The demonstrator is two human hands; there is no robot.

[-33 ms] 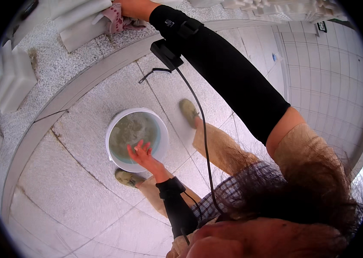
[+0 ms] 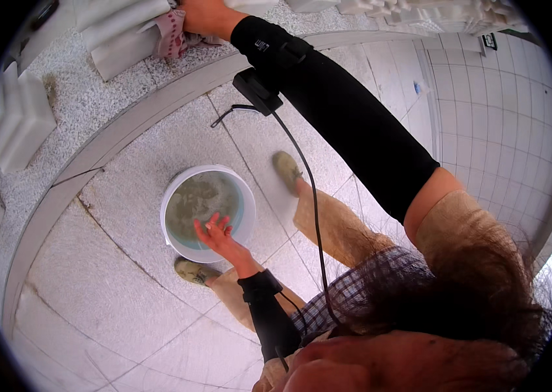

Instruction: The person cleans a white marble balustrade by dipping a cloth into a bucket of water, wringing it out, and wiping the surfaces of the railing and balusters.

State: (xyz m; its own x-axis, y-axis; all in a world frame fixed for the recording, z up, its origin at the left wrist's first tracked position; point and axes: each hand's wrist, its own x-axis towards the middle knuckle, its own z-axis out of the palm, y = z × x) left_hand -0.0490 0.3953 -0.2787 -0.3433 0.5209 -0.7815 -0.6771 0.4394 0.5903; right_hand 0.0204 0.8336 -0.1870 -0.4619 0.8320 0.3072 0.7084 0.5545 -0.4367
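Observation:
My right hand (image 2: 204, 16) reaches to the top edge of the view, its fingers partly hidden, wrapped on a pink cloth (image 2: 170, 32) with a red pattern. The cloth presses against a white block (image 2: 126, 49) on a speckled stone surface. Lower down, my left hand (image 2: 217, 236) hangs palm-up over a white bucket (image 2: 248, 225), fingers apart and holding nothing. Cloudy greyish water (image 2: 201, 199) fills part of the bucket, which stands on the floor between my shoes.
A speckled ledge (image 2: 73, 124) curves around the far side, carrying more white blocks (image 2: 31, 117) at the left. A black strap (image 2: 233, 112) and a dark cable (image 2: 316, 222) hang from my right forearm. White tiles (image 2: 491, 111) cover the right side.
My right hand and forearm have shifted slightly right, and the cloth's folds sit differently. Pale swirls on the water have changed shape. My left hand stays put.

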